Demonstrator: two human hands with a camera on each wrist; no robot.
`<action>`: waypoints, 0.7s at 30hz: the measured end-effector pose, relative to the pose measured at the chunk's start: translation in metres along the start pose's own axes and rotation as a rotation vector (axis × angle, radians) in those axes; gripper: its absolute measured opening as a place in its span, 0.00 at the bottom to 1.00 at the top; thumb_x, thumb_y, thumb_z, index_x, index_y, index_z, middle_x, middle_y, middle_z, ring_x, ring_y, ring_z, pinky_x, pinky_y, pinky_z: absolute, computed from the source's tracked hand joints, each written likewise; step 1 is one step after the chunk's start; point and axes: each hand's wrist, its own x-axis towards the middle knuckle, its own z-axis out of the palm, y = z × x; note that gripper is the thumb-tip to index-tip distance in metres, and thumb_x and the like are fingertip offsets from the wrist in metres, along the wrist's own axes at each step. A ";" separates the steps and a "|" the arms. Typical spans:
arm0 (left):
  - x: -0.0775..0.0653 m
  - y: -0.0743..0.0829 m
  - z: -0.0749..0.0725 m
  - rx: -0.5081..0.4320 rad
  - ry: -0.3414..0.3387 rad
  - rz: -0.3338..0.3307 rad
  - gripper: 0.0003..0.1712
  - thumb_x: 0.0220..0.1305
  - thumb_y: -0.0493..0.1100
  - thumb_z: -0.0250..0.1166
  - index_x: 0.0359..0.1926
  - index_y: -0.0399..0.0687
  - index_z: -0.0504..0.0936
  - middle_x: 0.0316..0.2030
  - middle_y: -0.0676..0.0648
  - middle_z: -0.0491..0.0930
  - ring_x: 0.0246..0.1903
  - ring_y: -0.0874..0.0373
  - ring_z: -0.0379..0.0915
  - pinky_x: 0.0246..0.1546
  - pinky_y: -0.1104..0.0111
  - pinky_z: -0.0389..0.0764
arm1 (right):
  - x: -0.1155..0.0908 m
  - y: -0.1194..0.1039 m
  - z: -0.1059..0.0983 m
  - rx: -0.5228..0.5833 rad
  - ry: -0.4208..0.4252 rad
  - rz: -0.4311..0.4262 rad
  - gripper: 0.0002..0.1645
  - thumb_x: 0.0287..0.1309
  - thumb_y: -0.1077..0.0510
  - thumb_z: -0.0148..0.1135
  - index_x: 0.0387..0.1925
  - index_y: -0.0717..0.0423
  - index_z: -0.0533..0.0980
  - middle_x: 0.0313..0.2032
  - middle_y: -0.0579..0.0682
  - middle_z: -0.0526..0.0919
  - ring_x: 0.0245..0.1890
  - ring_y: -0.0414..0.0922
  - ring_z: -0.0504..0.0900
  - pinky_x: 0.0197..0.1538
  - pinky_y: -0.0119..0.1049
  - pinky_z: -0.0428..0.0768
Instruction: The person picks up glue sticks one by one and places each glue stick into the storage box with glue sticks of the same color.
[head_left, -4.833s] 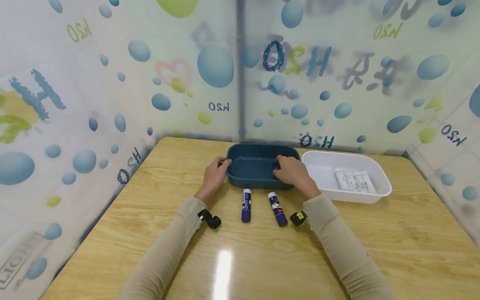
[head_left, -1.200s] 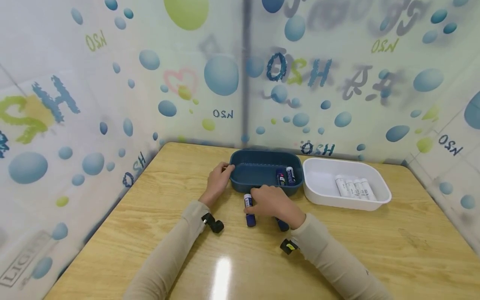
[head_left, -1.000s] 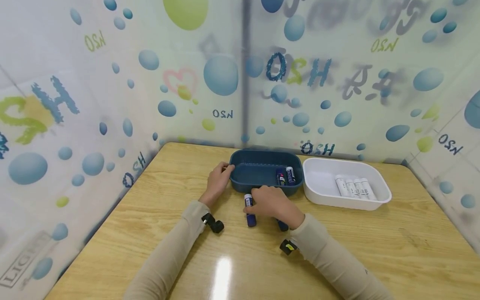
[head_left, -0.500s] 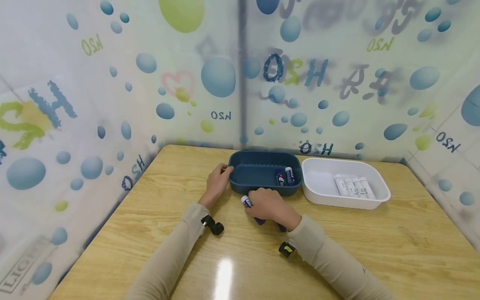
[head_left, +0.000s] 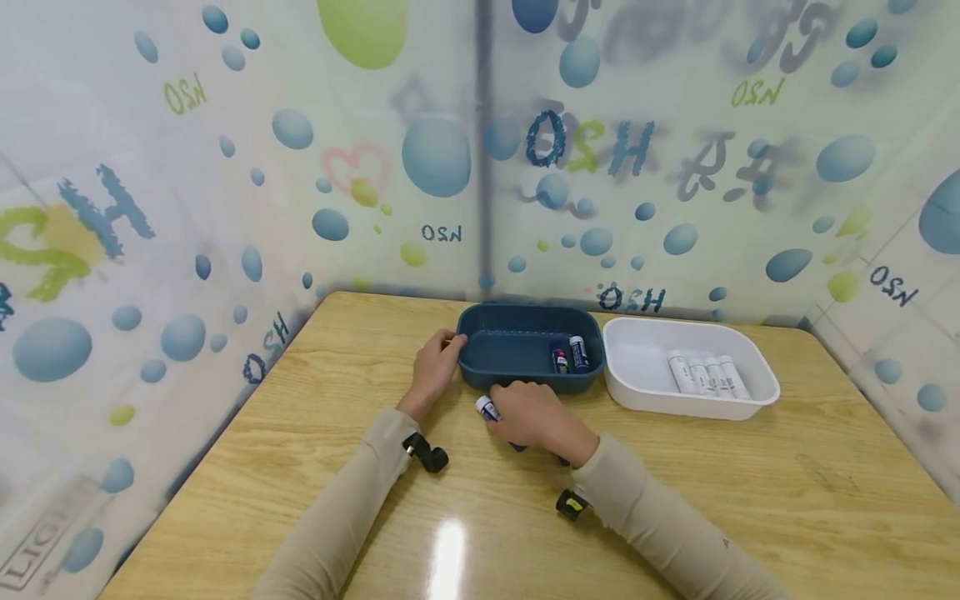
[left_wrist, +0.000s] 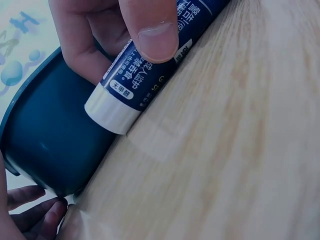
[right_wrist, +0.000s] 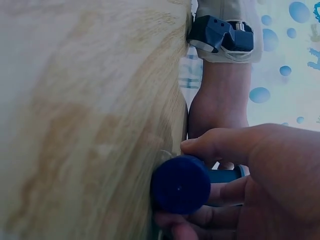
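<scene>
A dark blue bin (head_left: 517, 385) stands at the back of the wooden table. My left hand (head_left: 433, 367) holds its left end, thumb at the rim. Just in front of the bin, my right hand (head_left: 536, 414) pinches a blue glue stick (head_left: 487, 407) with a white cap. The left wrist view shows the right thumb pressed on its printed side; the right wrist view faces its round blue base (right_wrist: 181, 185). Two glue sticks (head_left: 579, 354) lie at the right inside the bin. Another glue stick (head_left: 563, 460) is on the table, mostly hidden by the right hand.
A white bin (head_left: 675, 402) stands right beside the blue one, with several white tubes (head_left: 708, 375) lying in it. Behind the wooden table (head_left: 360, 517) rises a patterned curtain wall (head_left: 375, 275). Small cameras (head_left: 426, 454) are strapped to both wrists.
Two glue sticks now lie in the blue bin, one of them released there by the right hand. That hand has come to the front glue stick, taken hold and tilted it. Left hand stays.
</scene>
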 end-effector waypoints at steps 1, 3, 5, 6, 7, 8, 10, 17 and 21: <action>0.000 0.000 0.000 0.000 0.000 0.000 0.27 0.75 0.61 0.53 0.59 0.47 0.81 0.55 0.42 0.83 0.54 0.44 0.79 0.58 0.50 0.77 | 0.000 0.000 0.000 0.004 0.002 -0.003 0.16 0.67 0.44 0.65 0.42 0.53 0.78 0.27 0.47 0.78 0.24 0.44 0.76 0.27 0.39 0.72; 0.000 0.000 0.000 -0.001 0.000 -0.001 0.27 0.75 0.61 0.53 0.59 0.47 0.81 0.55 0.42 0.83 0.54 0.44 0.79 0.58 0.50 0.76 | 0.000 0.000 0.001 0.004 0.007 -0.008 0.16 0.67 0.44 0.65 0.42 0.53 0.78 0.27 0.47 0.78 0.24 0.44 0.76 0.27 0.39 0.72; 0.000 0.000 0.000 -0.001 0.000 0.001 0.28 0.75 0.61 0.53 0.59 0.47 0.81 0.55 0.42 0.83 0.54 0.44 0.79 0.59 0.50 0.76 | -0.001 -0.001 0.001 0.003 0.012 -0.012 0.17 0.67 0.45 0.65 0.42 0.54 0.78 0.27 0.47 0.78 0.24 0.44 0.76 0.27 0.39 0.72; 0.000 0.000 0.000 -0.004 0.001 0.001 0.28 0.75 0.62 0.53 0.59 0.47 0.81 0.55 0.42 0.83 0.54 0.44 0.79 0.59 0.50 0.77 | -0.001 -0.001 0.001 0.002 0.013 -0.013 0.17 0.67 0.45 0.65 0.42 0.54 0.78 0.27 0.47 0.78 0.24 0.44 0.76 0.27 0.39 0.72; 0.000 0.000 0.000 -0.005 0.000 0.002 0.28 0.75 0.62 0.53 0.59 0.47 0.80 0.55 0.42 0.83 0.54 0.44 0.79 0.59 0.50 0.77 | 0.000 -0.001 0.001 -0.001 0.015 -0.014 0.17 0.67 0.44 0.65 0.43 0.54 0.78 0.27 0.47 0.78 0.24 0.44 0.76 0.27 0.39 0.72; 0.000 0.000 0.000 -0.006 0.000 0.002 0.28 0.75 0.62 0.53 0.59 0.47 0.80 0.55 0.42 0.83 0.54 0.44 0.79 0.58 0.50 0.77 | 0.000 -0.001 0.001 -0.006 0.017 -0.015 0.17 0.67 0.44 0.65 0.43 0.54 0.78 0.27 0.47 0.78 0.24 0.44 0.76 0.27 0.39 0.72; 0.000 0.000 0.000 -0.006 -0.001 0.002 0.28 0.75 0.62 0.53 0.59 0.47 0.80 0.56 0.42 0.83 0.54 0.44 0.78 0.58 0.50 0.77 | 0.000 0.000 0.002 -0.005 0.015 -0.014 0.17 0.67 0.44 0.65 0.43 0.54 0.78 0.28 0.47 0.78 0.24 0.44 0.76 0.28 0.39 0.73; 0.000 -0.001 0.000 -0.005 -0.005 -0.006 0.28 0.75 0.61 0.53 0.60 0.47 0.80 0.56 0.41 0.82 0.55 0.44 0.78 0.58 0.51 0.77 | 0.000 0.000 0.002 0.013 0.002 -0.012 0.18 0.67 0.44 0.65 0.45 0.54 0.78 0.29 0.47 0.78 0.24 0.44 0.76 0.28 0.38 0.73; 0.000 0.000 0.001 -0.005 0.000 0.002 0.27 0.76 0.61 0.53 0.59 0.47 0.80 0.55 0.41 0.83 0.54 0.44 0.78 0.58 0.51 0.77 | 0.000 0.000 0.003 0.012 0.009 -0.015 0.17 0.67 0.45 0.66 0.44 0.54 0.78 0.28 0.47 0.78 0.24 0.44 0.76 0.27 0.37 0.72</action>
